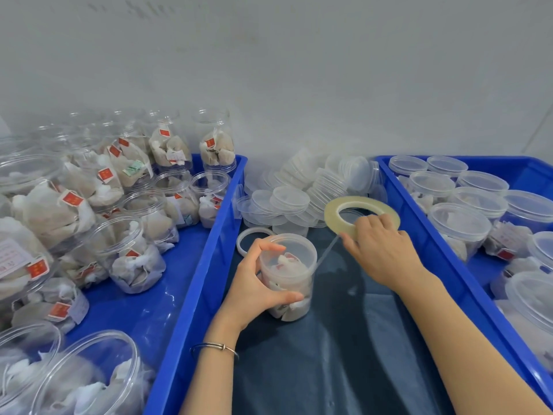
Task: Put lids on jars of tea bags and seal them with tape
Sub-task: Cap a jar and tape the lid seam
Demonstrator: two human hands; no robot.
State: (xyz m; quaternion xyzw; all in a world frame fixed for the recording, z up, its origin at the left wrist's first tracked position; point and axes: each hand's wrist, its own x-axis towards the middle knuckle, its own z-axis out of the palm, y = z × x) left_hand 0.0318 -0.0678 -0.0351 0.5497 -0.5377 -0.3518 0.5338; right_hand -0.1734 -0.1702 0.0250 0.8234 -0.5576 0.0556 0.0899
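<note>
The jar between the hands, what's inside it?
Through the jar's clear wall and lid show white tea bags with red tags. The left hand covers its near side, hiding the rest.

Your left hand (254,283) wraps the jar (288,277), so its near-left wall and the tea bags behind your fingers are hidden. Your right hand (380,250) covers the near rim of the tape roll (362,215); where the strip meets the lid, just left of that hand, is too thin to make out. Far left of your left hand, the open jars (39,372) blur and run off the edge. Right of your right hand, the blue tray (419,223) is cut off. Red tag print is unreadable.
</note>
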